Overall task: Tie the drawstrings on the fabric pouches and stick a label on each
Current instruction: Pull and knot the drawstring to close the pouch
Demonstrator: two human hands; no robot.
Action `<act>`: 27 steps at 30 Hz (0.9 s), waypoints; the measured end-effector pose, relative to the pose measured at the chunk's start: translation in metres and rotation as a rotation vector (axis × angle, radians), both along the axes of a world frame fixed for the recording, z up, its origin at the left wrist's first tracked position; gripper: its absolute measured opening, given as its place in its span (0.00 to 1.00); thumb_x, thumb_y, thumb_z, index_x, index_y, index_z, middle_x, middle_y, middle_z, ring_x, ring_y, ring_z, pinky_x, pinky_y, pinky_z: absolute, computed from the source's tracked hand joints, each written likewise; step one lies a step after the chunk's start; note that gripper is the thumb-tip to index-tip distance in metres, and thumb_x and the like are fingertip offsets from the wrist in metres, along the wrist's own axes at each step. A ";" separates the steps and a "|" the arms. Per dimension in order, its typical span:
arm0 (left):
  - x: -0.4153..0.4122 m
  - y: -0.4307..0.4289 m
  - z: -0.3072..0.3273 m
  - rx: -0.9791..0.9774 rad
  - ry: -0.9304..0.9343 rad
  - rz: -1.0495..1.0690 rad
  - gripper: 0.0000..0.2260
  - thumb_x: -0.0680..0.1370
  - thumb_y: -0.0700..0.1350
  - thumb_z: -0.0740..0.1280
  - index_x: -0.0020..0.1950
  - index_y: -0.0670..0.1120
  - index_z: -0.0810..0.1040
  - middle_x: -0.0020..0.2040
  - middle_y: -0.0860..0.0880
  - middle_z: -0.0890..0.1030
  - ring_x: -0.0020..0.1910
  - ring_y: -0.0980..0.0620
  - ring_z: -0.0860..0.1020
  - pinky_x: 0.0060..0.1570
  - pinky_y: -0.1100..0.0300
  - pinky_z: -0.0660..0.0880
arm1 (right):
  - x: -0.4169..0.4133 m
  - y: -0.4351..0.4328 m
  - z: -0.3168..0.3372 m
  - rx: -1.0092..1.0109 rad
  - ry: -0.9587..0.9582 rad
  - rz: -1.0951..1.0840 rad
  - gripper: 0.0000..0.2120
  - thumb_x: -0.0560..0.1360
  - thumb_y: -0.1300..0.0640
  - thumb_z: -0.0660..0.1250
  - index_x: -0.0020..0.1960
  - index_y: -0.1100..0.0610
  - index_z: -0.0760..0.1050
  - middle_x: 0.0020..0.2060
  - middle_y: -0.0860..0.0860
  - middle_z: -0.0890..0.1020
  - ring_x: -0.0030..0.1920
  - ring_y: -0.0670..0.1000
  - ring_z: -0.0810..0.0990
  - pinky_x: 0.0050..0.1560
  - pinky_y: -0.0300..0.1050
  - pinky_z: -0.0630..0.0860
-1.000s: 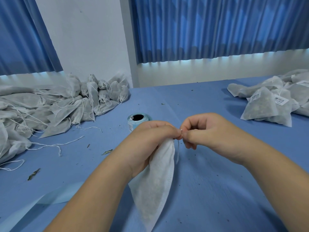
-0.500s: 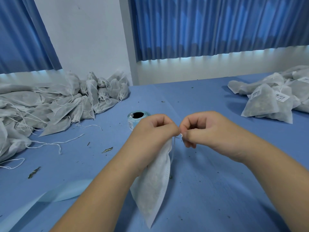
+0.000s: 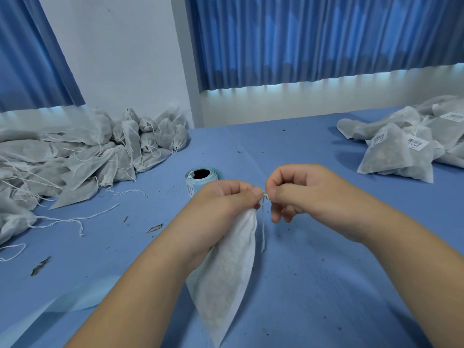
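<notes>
A white fabric pouch (image 3: 226,277) hangs from my left hand (image 3: 223,199), which grips its gathered neck above the blue table (image 3: 326,272). My right hand (image 3: 301,189) pinches the thin white drawstring (image 3: 265,197) right beside the left thumb, where the string forms a small loop. A loose end of the string dangles down beside the pouch. A roll of labels (image 3: 199,179) with a blue liner stands just behind my left hand.
A large heap of unlabelled pouches (image 3: 75,156) with loose strings fills the left side. Labelled pouches (image 3: 406,151) lie at the right edge. A strip of label backing (image 3: 62,305) lies at the lower left. Dry leaf bits dot the table.
My right-hand fingers have loosened slightly and a small loop of drawstring now shows between the thumbs; the string end hangs lower beside the pouch. Both hands stay close together.
</notes>
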State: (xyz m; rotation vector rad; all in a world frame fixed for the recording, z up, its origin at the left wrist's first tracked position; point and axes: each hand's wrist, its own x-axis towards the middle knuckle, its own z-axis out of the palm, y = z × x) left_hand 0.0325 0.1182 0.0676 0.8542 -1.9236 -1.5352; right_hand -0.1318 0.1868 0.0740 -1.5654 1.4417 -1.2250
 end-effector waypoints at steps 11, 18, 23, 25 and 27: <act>-0.002 0.000 -0.002 0.081 0.069 0.073 0.08 0.78 0.47 0.68 0.44 0.44 0.83 0.37 0.52 0.80 0.33 0.58 0.75 0.39 0.63 0.71 | 0.005 -0.003 -0.003 -0.119 -0.040 -0.108 0.05 0.72 0.67 0.70 0.44 0.59 0.76 0.32 0.53 0.84 0.35 0.49 0.84 0.33 0.36 0.75; -0.005 0.002 -0.004 -0.082 0.041 0.184 0.08 0.77 0.48 0.69 0.38 0.49 0.82 0.32 0.57 0.79 0.33 0.60 0.74 0.37 0.68 0.70 | 0.009 -0.004 -0.007 -0.174 0.155 -0.213 0.08 0.71 0.61 0.70 0.38 0.50 0.82 0.32 0.48 0.84 0.38 0.54 0.83 0.41 0.51 0.79; -0.011 0.003 -0.007 -0.353 0.018 0.314 0.08 0.77 0.47 0.70 0.37 0.52 0.80 0.28 0.63 0.77 0.29 0.64 0.72 0.31 0.72 0.66 | 0.012 -0.003 -0.006 -0.100 0.197 -0.221 0.05 0.70 0.54 0.68 0.38 0.46 0.82 0.30 0.46 0.83 0.40 0.60 0.82 0.39 0.59 0.79; -0.012 0.003 -0.008 -0.413 0.018 0.328 0.08 0.76 0.46 0.70 0.37 0.52 0.79 0.30 0.65 0.78 0.30 0.65 0.73 0.33 0.73 0.67 | 0.014 -0.001 -0.004 -0.081 0.188 -0.202 0.05 0.70 0.52 0.67 0.39 0.45 0.82 0.30 0.47 0.84 0.40 0.64 0.81 0.39 0.63 0.78; -0.011 0.003 -0.008 -0.440 0.011 0.316 0.08 0.76 0.46 0.70 0.38 0.53 0.80 0.31 0.65 0.79 0.31 0.65 0.73 0.34 0.74 0.67 | 0.013 0.000 -0.003 -0.073 0.179 -0.199 0.05 0.70 0.53 0.67 0.39 0.47 0.82 0.30 0.48 0.84 0.37 0.63 0.80 0.39 0.65 0.78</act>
